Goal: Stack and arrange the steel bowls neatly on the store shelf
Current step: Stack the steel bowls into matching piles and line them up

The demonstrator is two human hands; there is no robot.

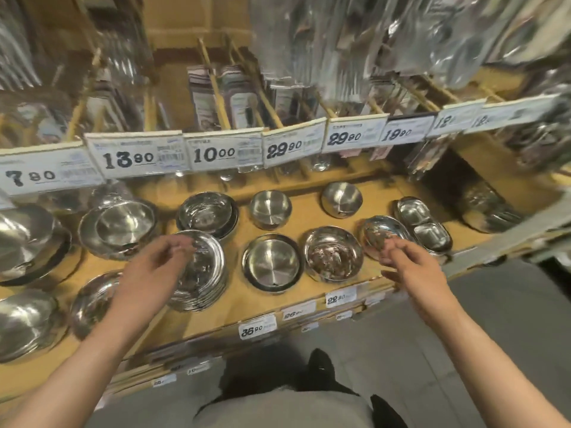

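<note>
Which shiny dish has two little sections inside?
The oval divided dish at the far right of the shelf. It has two compartments side by side; the bowls near it, like the round bowl, have one.

I read the upper rail tags from nine o'clock to three: 7.80 (31, 177), 13.90 (128, 160), 10.00 (213, 154), 29.90 (283, 149), 29.90 (343, 138), 19.90 (396, 135). At six o'clock, edge labels (256, 329) showed 36.90, 26.90, 22.90.

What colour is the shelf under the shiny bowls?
Yellowish tan, like wood; the shelf shows best in the head view.
</note>
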